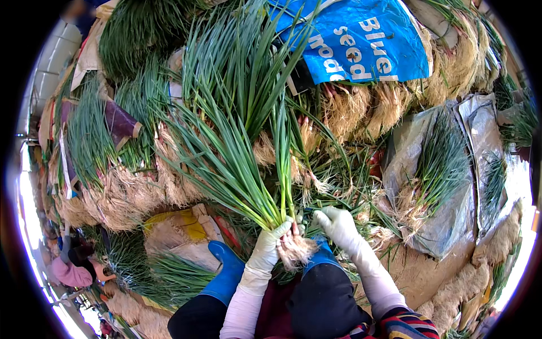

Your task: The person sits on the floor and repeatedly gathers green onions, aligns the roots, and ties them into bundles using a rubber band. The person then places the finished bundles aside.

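My left hand (266, 248), in a pale glove, grips a bunch of green onion-like plants (250, 190) just above the roots. Their long leaves fan up and away from me, and the pale fibrous roots (296, 251) hang below my fingers. To the right of the bunch, my gloved right hand (338, 226) is curled, apart from the roots. A thin dark object (310, 209) shows by its fingertips; whether the hand holds it is unclear. Loose leaves and trimmings (338, 182) lie just beyond my hands.
Bundled plants with long roots (123, 186) are heaped left and ahead. A blue printed sack (355, 46) covers part of the far heap. At right, one bundle (440, 161) lies on silvery plastic sheeting (444, 237). My blue boots (224, 271) flank the bunch. Another person (74, 265) is at far left.
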Demonstrator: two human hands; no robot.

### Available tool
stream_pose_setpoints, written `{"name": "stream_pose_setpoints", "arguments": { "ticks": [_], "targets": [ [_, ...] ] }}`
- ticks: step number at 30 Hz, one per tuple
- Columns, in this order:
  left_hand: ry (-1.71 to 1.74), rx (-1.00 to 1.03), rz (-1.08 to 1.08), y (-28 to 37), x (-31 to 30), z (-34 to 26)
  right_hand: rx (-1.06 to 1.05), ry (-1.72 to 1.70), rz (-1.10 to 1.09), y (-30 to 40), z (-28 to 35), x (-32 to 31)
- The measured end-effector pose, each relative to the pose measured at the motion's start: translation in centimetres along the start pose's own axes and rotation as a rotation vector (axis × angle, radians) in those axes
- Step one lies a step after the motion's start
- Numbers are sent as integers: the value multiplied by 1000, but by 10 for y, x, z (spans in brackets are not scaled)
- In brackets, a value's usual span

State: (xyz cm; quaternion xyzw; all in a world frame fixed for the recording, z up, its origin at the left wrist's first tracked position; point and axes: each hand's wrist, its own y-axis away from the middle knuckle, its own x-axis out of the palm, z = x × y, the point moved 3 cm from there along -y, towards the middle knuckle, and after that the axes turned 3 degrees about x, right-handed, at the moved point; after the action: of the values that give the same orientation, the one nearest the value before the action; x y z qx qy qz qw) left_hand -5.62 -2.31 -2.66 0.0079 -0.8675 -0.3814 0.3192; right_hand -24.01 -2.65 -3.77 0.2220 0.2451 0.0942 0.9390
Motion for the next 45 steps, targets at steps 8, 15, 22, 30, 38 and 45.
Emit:
{"name": "stream_pose_setpoints", "arguments": {
  "ticks": [8, 15, 22, 30, 38, 45],
  "targets": [
    [-27, -80, 65, 1, -19, 5, 320, -1737, 558, -65, 24, 74],
    [201, -155, 94, 5, -11, 9, 251, -1988, 597, -68, 15, 81],
    [335, -181, 268, 4, -12, 10, 213, -2061, 566, -63, 20, 76],
    [324, -189, 196, 8, -2, 8, 477, -2387, 881, -79, -11, 101],
    [-173, -46, 57, -15, -29, 6, 186, -2318, -19, -45, -55, 7],
    [-380, 46, -36, -23, -29, 16, 6, -457, -35, -49, 53, 20]
  ]
}}
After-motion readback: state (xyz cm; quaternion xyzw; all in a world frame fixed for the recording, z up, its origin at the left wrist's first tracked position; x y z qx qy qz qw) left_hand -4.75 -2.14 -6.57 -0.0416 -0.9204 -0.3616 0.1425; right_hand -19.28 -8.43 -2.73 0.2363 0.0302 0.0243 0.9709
